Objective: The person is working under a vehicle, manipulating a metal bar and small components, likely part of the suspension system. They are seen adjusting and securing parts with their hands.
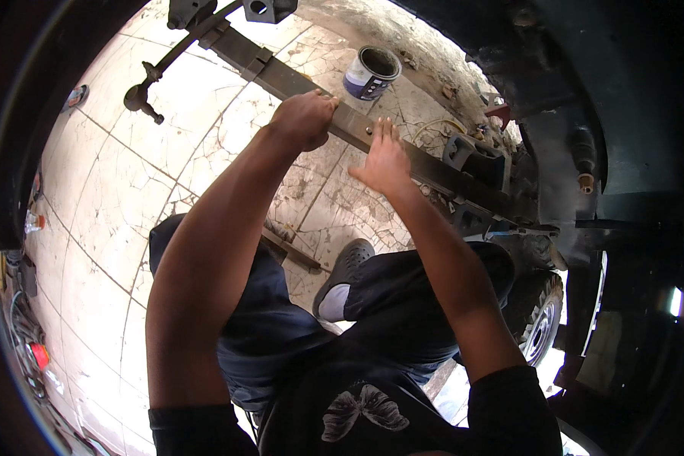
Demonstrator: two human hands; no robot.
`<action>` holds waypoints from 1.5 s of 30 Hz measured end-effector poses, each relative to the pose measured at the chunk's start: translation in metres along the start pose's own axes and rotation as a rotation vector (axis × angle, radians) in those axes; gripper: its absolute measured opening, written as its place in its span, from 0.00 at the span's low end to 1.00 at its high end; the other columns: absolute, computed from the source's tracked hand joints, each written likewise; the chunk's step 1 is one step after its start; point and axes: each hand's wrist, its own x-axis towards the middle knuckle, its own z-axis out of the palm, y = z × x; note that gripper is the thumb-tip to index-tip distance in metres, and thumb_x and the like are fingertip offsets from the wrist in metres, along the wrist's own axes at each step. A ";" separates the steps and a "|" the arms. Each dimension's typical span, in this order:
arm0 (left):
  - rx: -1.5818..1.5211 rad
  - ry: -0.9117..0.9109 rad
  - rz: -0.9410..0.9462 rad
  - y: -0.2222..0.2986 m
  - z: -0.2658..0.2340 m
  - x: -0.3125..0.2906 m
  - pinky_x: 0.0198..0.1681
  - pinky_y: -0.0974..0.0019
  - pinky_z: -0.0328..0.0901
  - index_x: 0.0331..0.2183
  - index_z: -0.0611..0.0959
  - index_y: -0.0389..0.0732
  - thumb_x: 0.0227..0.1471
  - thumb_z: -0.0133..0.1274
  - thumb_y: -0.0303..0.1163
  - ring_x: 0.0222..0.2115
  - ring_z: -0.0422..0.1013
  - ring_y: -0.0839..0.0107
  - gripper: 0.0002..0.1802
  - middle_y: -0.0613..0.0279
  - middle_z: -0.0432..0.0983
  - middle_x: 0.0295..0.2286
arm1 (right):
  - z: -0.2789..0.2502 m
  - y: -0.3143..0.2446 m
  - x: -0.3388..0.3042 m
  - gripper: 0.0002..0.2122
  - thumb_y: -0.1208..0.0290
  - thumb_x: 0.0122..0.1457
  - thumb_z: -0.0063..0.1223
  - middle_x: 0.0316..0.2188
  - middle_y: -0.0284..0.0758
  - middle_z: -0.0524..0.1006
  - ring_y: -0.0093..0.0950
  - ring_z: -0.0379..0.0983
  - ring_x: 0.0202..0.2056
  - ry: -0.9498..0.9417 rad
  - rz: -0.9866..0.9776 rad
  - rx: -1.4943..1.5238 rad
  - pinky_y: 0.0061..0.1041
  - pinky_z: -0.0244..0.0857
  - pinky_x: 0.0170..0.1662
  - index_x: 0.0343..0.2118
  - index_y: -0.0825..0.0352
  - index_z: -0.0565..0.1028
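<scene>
A leaf spring (351,123), a long stack of dark flat metal strips with clamps, runs slantwise from the upper left to the right. My left hand (304,121) is closed over its middle; the fingertips are mostly hidden. Further right along the spring lies my right hand (387,161), its fingers stretched out across the top face and thumb apart. A small round bolt head (369,130) shows on the strip just beside those fingers.
Behind the spring stands an open paint can (371,72) with a white and purple label. A steering-type rod with a ball joint (138,97) sits at upper left. Dark vehicle bodywork (646,137) and a tyre (543,319) rise on the right. Cracked tiles (205,144) cover the floor.
</scene>
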 end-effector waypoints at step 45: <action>0.019 -0.066 -0.047 0.003 -0.004 0.014 0.59 0.55 0.71 0.59 0.80 0.40 0.42 0.58 0.18 0.53 0.76 0.52 0.37 0.52 0.83 0.49 | 0.001 0.022 0.008 0.57 0.54 0.53 0.72 0.76 0.48 0.50 0.44 0.46 0.76 0.066 -0.217 0.051 0.39 0.44 0.78 0.76 0.69 0.43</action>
